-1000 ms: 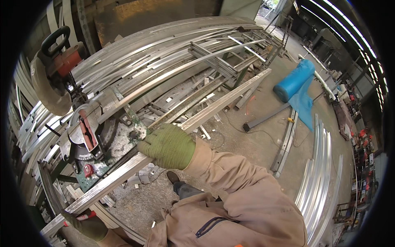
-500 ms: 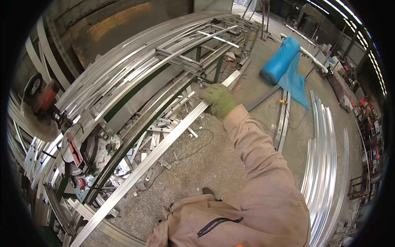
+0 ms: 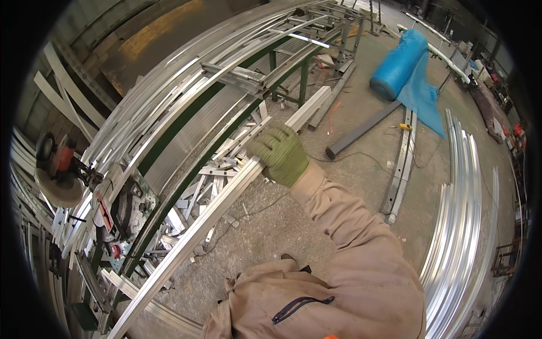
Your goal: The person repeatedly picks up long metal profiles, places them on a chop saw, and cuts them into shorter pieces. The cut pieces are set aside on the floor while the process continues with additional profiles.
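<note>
In a green glove, my right hand (image 3: 280, 154) is wrapped over a long silvery aluminium profile (image 3: 209, 219). The profile runs slantwise from the lower left edge, passes under the glove and ends beyond it at the upper right. Its upper face shows lengthwise grooves. Below its middle part lies a heap of short metal offcuts (image 3: 195, 195). My left hand is out of view. To the left stands a cut-off saw (image 3: 59, 169) with a round blade guard, beside a green metal bench frame (image 3: 135, 248).
Many long profiles (image 3: 164, 93) lie stacked on the rack at the back left. A blue plastic roll (image 3: 398, 68) and a dark bar (image 3: 361, 130) lie on the floor to the right. Shiny profiles (image 3: 451, 226) line the right side. A cable (image 3: 248, 214) crosses the floor.
My right hand has come nearer and slightly left, still on the profile. The profile has turned a little, showing more of its side. The view has shifted.
</note>
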Motion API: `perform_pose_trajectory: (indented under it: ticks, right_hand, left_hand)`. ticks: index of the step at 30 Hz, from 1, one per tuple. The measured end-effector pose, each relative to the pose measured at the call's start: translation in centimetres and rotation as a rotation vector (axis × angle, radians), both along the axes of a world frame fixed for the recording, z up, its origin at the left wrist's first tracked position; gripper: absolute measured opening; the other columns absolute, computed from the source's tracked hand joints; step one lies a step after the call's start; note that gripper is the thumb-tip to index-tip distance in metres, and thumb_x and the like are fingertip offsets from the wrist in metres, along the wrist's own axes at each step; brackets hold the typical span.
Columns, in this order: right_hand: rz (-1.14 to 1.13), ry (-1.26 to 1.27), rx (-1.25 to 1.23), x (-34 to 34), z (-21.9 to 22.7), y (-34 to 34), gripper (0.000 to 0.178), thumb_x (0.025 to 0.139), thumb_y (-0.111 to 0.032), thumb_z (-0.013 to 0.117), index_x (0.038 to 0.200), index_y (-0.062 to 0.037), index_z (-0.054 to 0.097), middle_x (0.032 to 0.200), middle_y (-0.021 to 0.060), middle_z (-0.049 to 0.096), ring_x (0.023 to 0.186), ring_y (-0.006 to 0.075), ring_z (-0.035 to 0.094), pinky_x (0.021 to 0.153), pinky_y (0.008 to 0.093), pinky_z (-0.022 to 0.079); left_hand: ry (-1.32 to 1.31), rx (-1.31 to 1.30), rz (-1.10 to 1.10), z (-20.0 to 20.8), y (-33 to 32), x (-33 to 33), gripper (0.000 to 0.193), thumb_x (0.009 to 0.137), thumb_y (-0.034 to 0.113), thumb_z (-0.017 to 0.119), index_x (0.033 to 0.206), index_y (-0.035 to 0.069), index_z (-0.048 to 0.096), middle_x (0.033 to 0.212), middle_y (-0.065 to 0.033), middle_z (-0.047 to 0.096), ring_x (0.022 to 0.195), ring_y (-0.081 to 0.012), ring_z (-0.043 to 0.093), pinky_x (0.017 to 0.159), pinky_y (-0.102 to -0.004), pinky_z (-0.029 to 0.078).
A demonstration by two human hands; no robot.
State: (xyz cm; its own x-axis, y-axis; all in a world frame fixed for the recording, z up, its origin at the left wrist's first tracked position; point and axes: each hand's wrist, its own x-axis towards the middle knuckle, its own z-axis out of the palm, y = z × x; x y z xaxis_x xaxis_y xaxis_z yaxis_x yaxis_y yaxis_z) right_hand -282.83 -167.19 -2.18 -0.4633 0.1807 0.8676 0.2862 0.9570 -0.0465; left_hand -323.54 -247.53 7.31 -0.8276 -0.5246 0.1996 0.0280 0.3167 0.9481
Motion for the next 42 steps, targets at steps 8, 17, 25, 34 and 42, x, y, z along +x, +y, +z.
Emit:
perform_pose_trajectory:
  ticks: [8,17,25,34,42]
  right_hand:
    - [0.078,-0.110,-0.009,-3.3,-1.3,-2.3,0.042,0.084,-0.015,0.093,0.126,-0.0184,0.085,0.114,0.0045,0.086,0.113,0.0287,0.081,0.122,0.0578,0.056]
    - [0.255,-0.372,-0.246,-5.7,-1.6,-3.5,0.067,0.077,-0.055,0.104,0.129,-0.0184,0.082,0.106,0.0073,0.085,0.102,0.0293,0.082,0.100,0.0515,0.062]
    - [0.582,-0.424,-0.572,-12.5,-3.4,-19.7,0.046,0.084,-0.040,0.105,0.115,-0.0133,0.084,0.096,0.0093,0.085,0.081,0.0308,0.082,0.072,0.0437,0.064]
    - [0.983,0.054,-1.385,-19.4,6.8,-25.0,0.024,0.106,-0.021,0.097,0.117,-0.0058,0.082,0.094,0.0030,0.081,0.083,0.0106,0.074,0.069,0.0309,0.061]
    - [1.104,0.362,-1.453,-26.9,12.0,-30.4,0.029,0.120,-0.033,0.078,0.123,-0.0054,0.070,0.076,0.0031,0.065,0.061,0.0148,0.062,0.064,0.0342,0.056]
  left_hand:
    - [-0.102,0.520,-0.005,-1.0,1.6,1.4,0.071,0.115,0.058,0.065,0.161,0.004,0.066,0.148,-0.0213,0.076,0.129,-0.0411,0.077,0.108,-0.0584,0.066]
    - [0.230,0.430,0.015,-0.2,-4.1,-3.1,0.095,0.100,0.066,0.090,0.168,0.004,0.065,0.156,-0.0176,0.072,0.139,-0.0351,0.071,0.121,-0.0515,0.057]
    - [0.750,0.074,-0.164,12.9,8.1,4.1,0.050,0.128,0.031,0.059,0.170,0.005,0.066,0.161,-0.0147,0.068,0.146,-0.0276,0.067,0.122,-0.0431,0.058]
    - [0.246,-0.182,-0.977,-1.6,24.9,9.4,0.028,0.112,0.017,0.085,0.138,0.005,0.085,0.126,-0.0121,0.088,0.110,-0.0196,0.082,0.094,-0.0356,0.069]
    - [0.059,-0.722,-1.023,-16.1,22.3,8.1,0.073,0.096,0.055,0.095,0.154,0.015,0.077,0.155,-0.0144,0.078,0.132,-0.0421,0.079,0.108,-0.0542,0.067]
